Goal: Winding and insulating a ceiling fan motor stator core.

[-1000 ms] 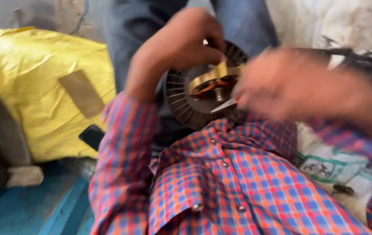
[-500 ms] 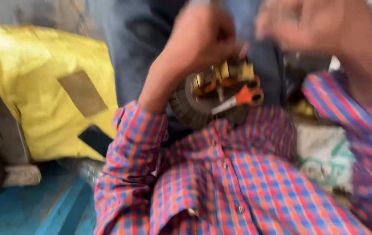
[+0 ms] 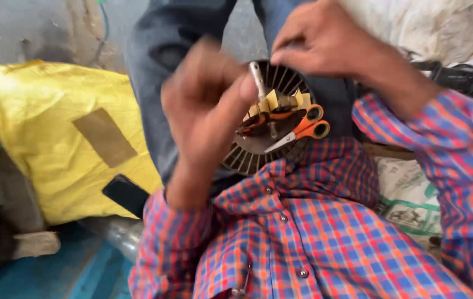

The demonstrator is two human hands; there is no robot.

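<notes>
The motor stator [image 3: 269,130], a round dark metal part with ribs all around its edge, rests on the person's lap, just above the checked shirt [image 3: 314,232] and between the legs in blue jeans [image 3: 159,72]. A metal shaft [image 3: 257,80] sticks up from its middle. Reddish copper wire [image 3: 258,120] and little yellowish paper pieces [image 3: 272,99] sit in the slots near the top, so some of the winding looks done. Many slots lower down look bare, so I think much work is left. Small scissors [image 3: 303,126] with orange handles lie on the stator, touching it.

The left hand [image 3: 206,111] is blurry. It is held up over the left side of the stator, with the fingers bent toward the wire. I cannot tell if it pinches anything. The right hand [image 3: 325,39] reaches in from the top, wrist bent, with fingertips pressed together just above the shaft. What it pinches is too small to see.

A yellow sack [image 3: 59,133] lies to the left, with a black phone [image 3: 125,194] beside it.
</notes>
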